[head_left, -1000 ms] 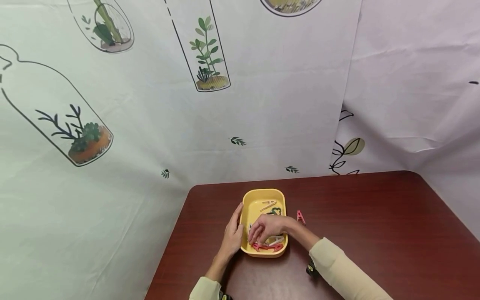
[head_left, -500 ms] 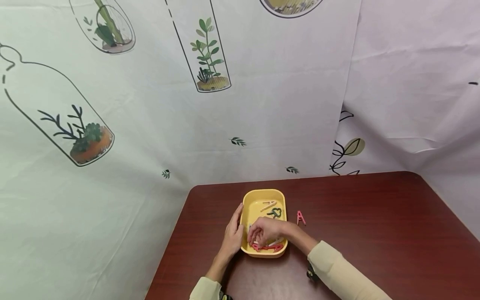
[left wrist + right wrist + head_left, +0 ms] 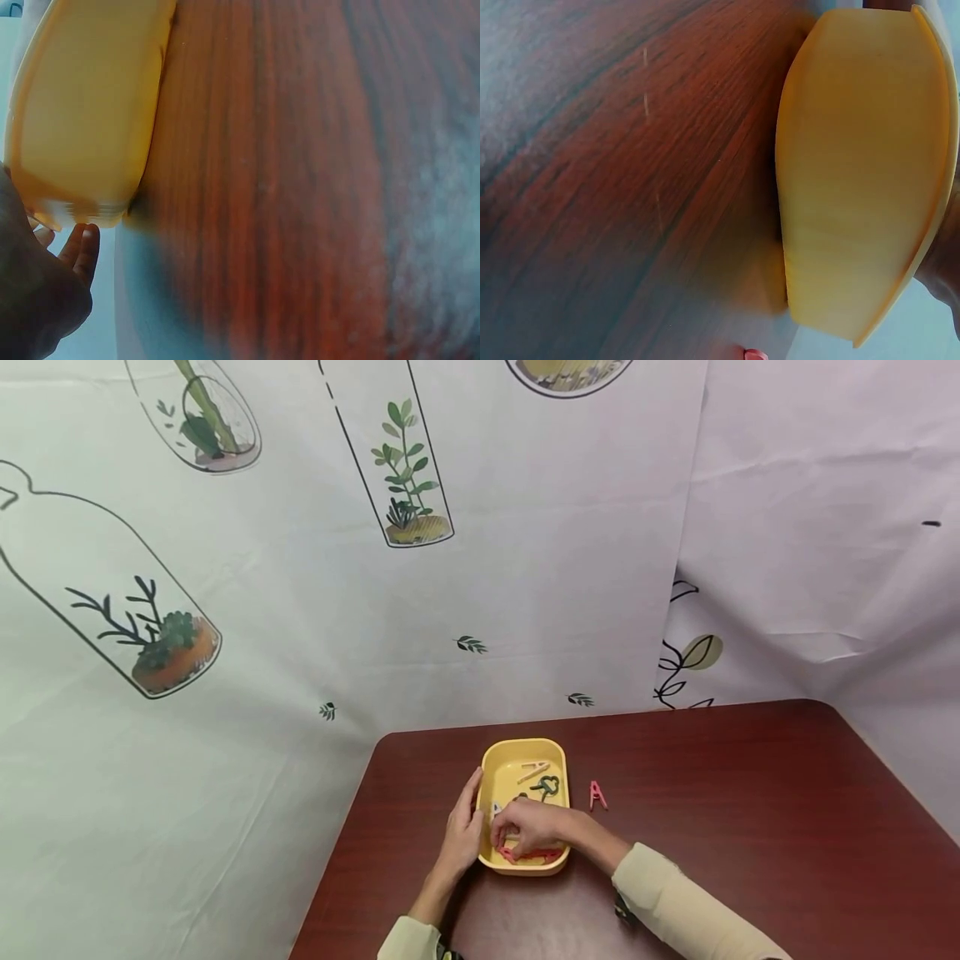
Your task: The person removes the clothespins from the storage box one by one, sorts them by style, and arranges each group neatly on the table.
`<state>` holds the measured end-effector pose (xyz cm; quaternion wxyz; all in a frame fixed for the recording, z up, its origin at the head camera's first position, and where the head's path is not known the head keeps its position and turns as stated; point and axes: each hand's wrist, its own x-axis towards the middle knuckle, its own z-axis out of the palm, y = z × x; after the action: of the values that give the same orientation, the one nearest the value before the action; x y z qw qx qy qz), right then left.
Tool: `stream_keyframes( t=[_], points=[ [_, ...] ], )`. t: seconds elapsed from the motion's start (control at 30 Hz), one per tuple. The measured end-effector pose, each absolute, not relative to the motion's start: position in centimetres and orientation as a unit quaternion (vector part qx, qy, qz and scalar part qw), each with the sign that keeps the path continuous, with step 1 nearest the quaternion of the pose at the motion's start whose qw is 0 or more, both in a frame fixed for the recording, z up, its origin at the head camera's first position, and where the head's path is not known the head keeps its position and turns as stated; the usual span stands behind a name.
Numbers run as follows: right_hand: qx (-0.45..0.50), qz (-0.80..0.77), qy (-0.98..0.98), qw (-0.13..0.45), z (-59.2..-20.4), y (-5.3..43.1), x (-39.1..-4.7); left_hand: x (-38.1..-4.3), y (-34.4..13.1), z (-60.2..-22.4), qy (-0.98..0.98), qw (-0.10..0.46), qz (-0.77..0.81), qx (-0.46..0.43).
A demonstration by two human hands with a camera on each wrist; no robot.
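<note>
A yellow box (image 3: 522,747) lies on the table with several small clothespins inside. My left hand (image 3: 459,833) rests along its left side, fingers stretched against the outer wall; in the left wrist view its fingertips touch the box's end. My right hand (image 3: 534,825) reaches into the near half, fingers bent down at a red clothespin (image 3: 549,856). Whether they pinch anything is hidden. Toward the far end lie a peach clothespin (image 3: 534,771) and a dark green clip (image 3: 549,786) with a looped shape. A whitish piece (image 3: 496,808) shows by the left wall.
On the dark red-brown table (image 3: 712,793), a pink clothespin (image 3: 597,795) lies to the right of the box. Behind the table hangs a pale cloth (image 3: 570,568) printed with plants in glass jars.
My right hand has lowered slightly and shifted toward me inside the box, its fingers drawing closer together. A white clothespin near it is now covered. My left hand stays at the box's side.
</note>
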<state>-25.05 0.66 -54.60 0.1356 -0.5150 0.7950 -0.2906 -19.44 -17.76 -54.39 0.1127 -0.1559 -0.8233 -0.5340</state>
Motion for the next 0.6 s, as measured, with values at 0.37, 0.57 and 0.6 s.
stream_keyframes(
  t=[0.37,0.57,0.6],
  points=[
    [-0.496,-0.268,0.814,0.142,-54.50,0.11,-25.33,-19.23,-17.97,-53.86,-0.816,0.112,-0.544,-0.161],
    [-0.500,-0.288,0.806,0.135,-55.03,-0.35,-25.05,-19.15,-17.87,-53.90,-0.821,0.111,-0.538,-0.152],
    [-0.499,-0.295,0.804,0.135,-55.14,-0.39,-25.02,-19.12,-17.83,-53.86,-0.824,0.109,-0.535,-0.151]
  ],
)
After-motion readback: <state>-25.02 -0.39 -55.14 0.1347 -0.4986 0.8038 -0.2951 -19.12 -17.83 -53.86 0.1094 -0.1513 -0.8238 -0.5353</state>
